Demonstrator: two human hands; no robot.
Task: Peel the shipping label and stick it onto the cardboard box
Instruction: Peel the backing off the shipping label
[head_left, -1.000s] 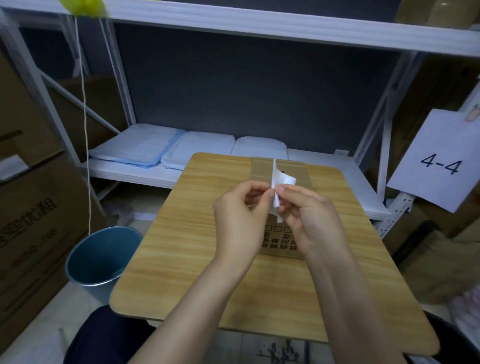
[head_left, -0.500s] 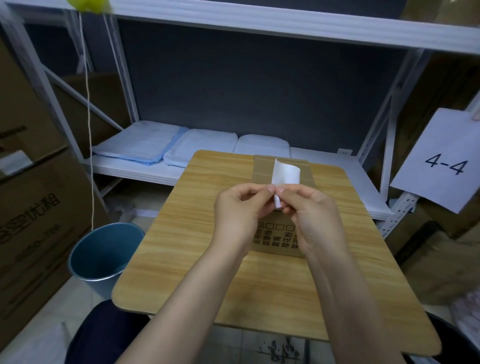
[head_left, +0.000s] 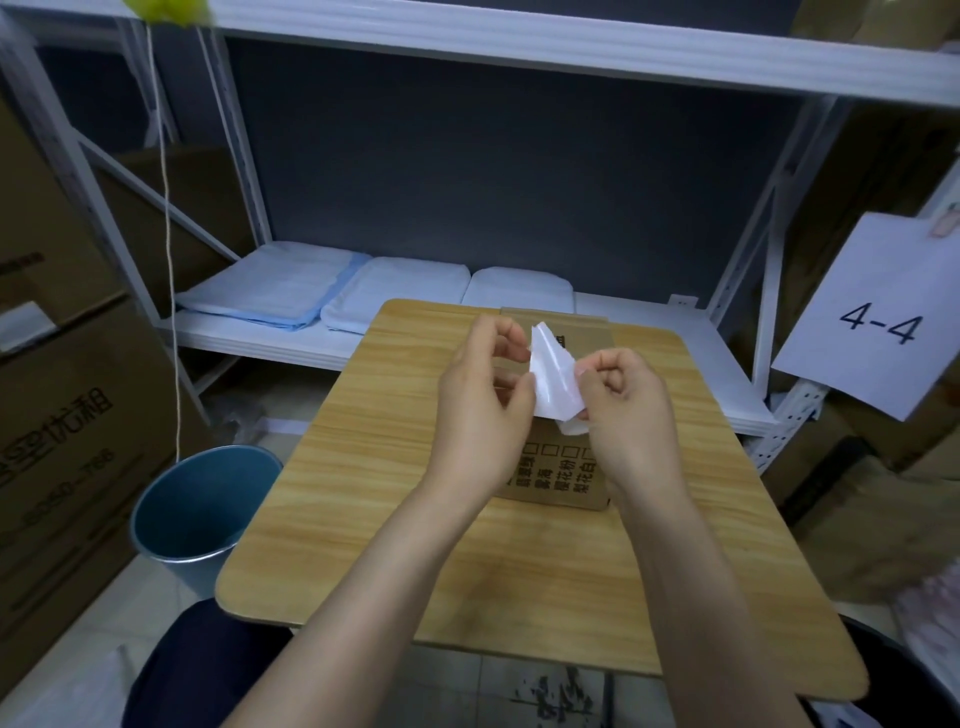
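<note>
A white shipping label (head_left: 553, 382) is held in the air above the cardboard box (head_left: 561, 475), which lies flat on the wooden table (head_left: 395, 519) with printed characters on its near end. My left hand (head_left: 480, 410) pinches the label's left edge. My right hand (head_left: 626, 410) pinches its right side, where a second white layer curls away at the bottom. Both hands hide the middle of the box.
A blue waste bin (head_left: 200, 512) stands on the floor left of the table. Large cardboard cartons (head_left: 57, 441) stand at far left. Behind the table is a white shelf (head_left: 270, 345) with folded pads. A paper sign "4-4" (head_left: 878, 317) hangs at right.
My hands have pulled apart sideways, and the label now spreads wider between them, with one layer separating from the other.
</note>
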